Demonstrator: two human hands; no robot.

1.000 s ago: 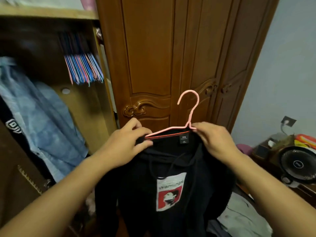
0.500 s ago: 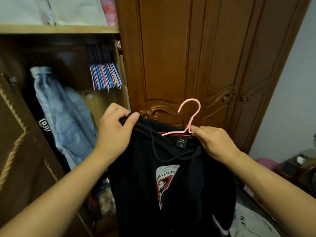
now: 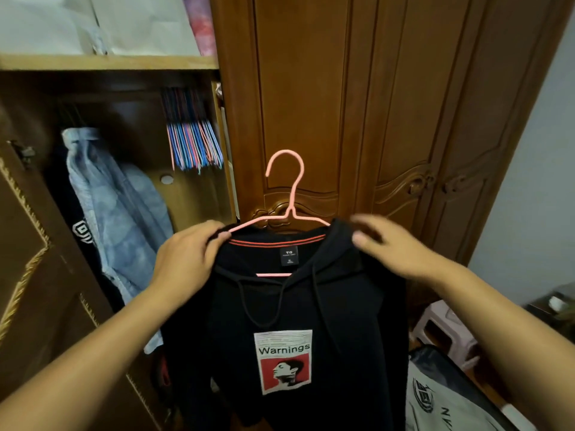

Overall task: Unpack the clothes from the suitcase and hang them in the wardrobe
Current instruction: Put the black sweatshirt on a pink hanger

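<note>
A black hoodie [image 3: 289,309] with a "Warnings" print hangs on a pink wire hanger [image 3: 291,194] in front of me, hook up. My left hand [image 3: 186,259] grips the hoodie's left shoulder together with the hanger's arm. My right hand [image 3: 392,247], blurred by motion, is at the right shoulder with its thumb in front and fingers over the top, pinching the fabric. The open wardrobe [image 3: 109,62] is at the left, behind my left hand.
In the wardrobe hang a pale denim shirt [image 3: 124,213], a black garment [image 3: 77,225] and a bunch of coloured hangers [image 3: 194,144]. Its open door [image 3: 37,259] juts out at left. Closed carved doors [image 3: 373,119] face me. Pale clothes [image 3: 441,399] and a pink stool [image 3: 445,331] sit lower right.
The hoodie now faces me squarely and its right shoulder sits over the hanger. My right hand left the hanger's neck and moved right to the shoulder. My left hand shifted onto the hanger's arm.
</note>
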